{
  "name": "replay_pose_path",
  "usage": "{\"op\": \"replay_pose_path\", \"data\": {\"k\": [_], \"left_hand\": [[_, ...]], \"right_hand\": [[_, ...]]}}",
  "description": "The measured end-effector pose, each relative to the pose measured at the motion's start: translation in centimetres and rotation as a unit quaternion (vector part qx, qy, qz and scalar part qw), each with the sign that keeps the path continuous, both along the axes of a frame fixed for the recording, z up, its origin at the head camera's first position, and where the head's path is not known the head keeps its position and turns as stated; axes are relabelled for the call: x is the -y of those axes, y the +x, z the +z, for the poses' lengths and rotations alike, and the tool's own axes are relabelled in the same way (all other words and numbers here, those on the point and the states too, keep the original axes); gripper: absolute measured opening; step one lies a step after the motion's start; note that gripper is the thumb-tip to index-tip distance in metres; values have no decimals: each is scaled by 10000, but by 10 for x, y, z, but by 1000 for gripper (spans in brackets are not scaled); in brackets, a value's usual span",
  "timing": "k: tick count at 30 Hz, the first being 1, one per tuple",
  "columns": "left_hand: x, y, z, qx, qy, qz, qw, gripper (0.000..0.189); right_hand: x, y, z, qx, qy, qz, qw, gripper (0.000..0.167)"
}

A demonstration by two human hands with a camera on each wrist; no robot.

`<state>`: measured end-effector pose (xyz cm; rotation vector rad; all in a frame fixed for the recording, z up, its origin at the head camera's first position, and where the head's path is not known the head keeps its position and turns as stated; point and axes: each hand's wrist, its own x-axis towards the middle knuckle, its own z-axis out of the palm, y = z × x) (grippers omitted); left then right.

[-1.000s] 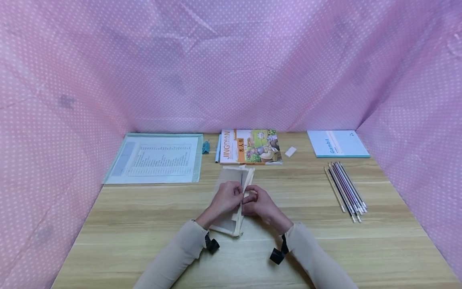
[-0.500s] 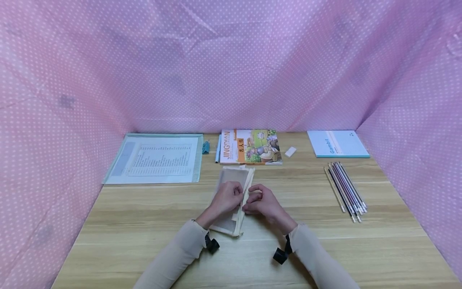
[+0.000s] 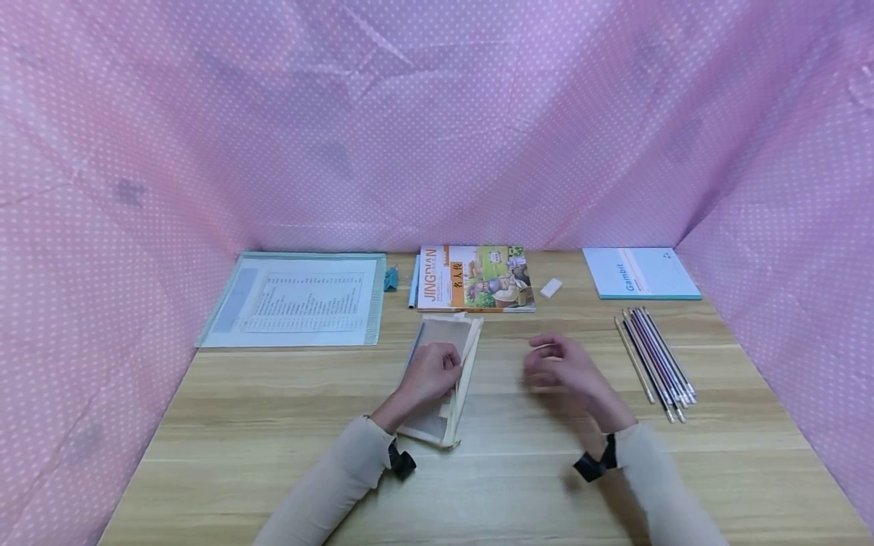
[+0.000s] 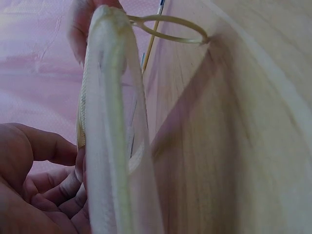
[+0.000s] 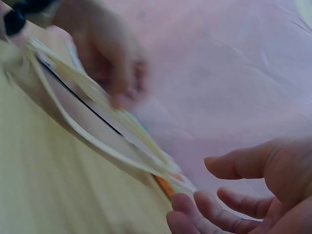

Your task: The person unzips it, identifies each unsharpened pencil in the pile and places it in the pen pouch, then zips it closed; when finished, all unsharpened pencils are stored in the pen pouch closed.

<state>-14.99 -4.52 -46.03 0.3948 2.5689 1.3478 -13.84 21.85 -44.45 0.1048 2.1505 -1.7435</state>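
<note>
A see-through mesh pencil pouch (image 3: 430, 426) with cream edging lies in front of the book. My left hand (image 3: 429, 371) holds the edge of its opening, its fingertips gathered on the zipper strip; in the left wrist view curled fingers (image 4: 53, 195) show at the cream zipper edge. Seen from the right wrist, the pouch mouth (image 5: 68, 114) gapes, with a thin dark pencil (image 5: 83, 100) lying inside. My right hand (image 3: 563, 368) is over the table to the right of the pouch, blurred, fingers loosely bent with nothing between them. Several pencils (image 3: 655, 360) lie together farther right.
Behind the pouch lies a picture-cover book (image 3: 478, 279), with a light blue stick-like item (image 3: 413, 282) along its left side. A white eraser (image 3: 551, 287), a blue notebook (image 3: 640, 273), a teal clip (image 3: 391, 279) and a document folder (image 3: 293, 303) line the back.
My right hand has left the pouch's edge and moved right, toward the pencils. The left hand stays in place on the pouch.
</note>
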Motion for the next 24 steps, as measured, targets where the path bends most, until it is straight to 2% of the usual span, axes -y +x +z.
{"op": "replay_pose_path", "data": {"k": [4,6,11,15,19,24], "left_hand": [[0,0,-1,83,-43,25,10000,10],[0,0,-1,49,-55,28,10000,10],[0,0,-2,-37,-62,15,10000,12],[0,0,-1,17,-68,12,10000,12],[0,0,0,71,-68,36,9999,11],[1,0,0,27,-57,27,10000,11]], "right_hand": [[-34,-2,8,-197,29,-177,9996,55],[-52,-2,10,-307,59,-259,9992,51],[-97,-3,11,-555,-9,-414,9976,19],[-131,-4,9,-544,-121,-622,9965,21],[-162,-7,7,-490,158,-884,9948,17],[-199,-8,2,-500,134,-1194,9915,13]]}}
